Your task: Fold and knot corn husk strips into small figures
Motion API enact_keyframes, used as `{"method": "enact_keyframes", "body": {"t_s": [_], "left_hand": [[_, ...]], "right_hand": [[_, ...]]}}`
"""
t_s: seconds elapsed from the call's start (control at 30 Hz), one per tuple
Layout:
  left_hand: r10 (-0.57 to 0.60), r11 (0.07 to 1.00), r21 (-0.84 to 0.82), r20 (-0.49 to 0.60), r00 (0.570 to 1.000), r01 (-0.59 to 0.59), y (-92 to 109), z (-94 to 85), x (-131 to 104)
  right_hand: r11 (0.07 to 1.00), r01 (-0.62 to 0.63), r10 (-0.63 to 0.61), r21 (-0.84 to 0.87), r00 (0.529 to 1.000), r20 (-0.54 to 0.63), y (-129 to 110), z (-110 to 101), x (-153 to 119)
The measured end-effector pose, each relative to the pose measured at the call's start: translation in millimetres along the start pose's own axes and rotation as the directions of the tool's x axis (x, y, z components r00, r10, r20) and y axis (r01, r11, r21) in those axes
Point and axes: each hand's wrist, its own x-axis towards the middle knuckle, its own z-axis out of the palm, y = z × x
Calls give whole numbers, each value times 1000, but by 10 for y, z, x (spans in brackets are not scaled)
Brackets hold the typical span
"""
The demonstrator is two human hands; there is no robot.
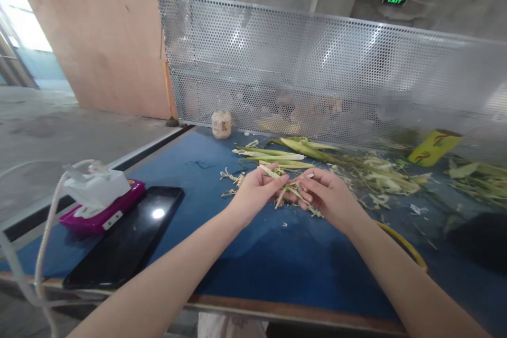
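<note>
Both of my hands meet above the blue table (174, 158). My left hand (259, 188) is closed, thumb and fingers pinching a small bunch of pale green corn husk strips (292, 190). Loose ends of the strips stick out below and between the palms. From the other side, my right hand (327, 193) pinches the same bunch with thumb and forefinger. Just beyond lie longer husk leaves (277, 157), and a few curled husk shreds (233, 177) rest to the left. How the strips are joined is hidden by my fingers.
A husk heap (388, 171) and a yellow can (435, 147) are at the right. A jar (221, 124) stands by the perforated metal screen (253, 63). To the left lie a black tablet (127, 240) and a magenta power strip (132, 195) with white plugs and cables.
</note>
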Motion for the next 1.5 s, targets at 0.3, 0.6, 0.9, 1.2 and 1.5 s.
{"method": "enact_keyframes", "body": {"t_s": [0.3,0.6,0.9,1.2,1.5], "left_hand": [[53,998,-31,56,997,-51,-64,-31,41],[107,992,-71,67,992,-102,17,-20,-19],[160,987,9,39,986,-160,31,-30,-32],[211,976,32,61,976,-213,-22,-43,12],[201,979,2,130,971,-203,46,-38,-16]], "right_hand": [[996,72,-70,-59,997,34,72,2,14],[991,106,-105,78,994,-16,25,-15,35],[972,-61,77,-227,995,60,41,-51,47],[986,51,-41,-160,997,69,21,-67,49],[956,-21,69,-293,985,157,15,-70,27]]}}
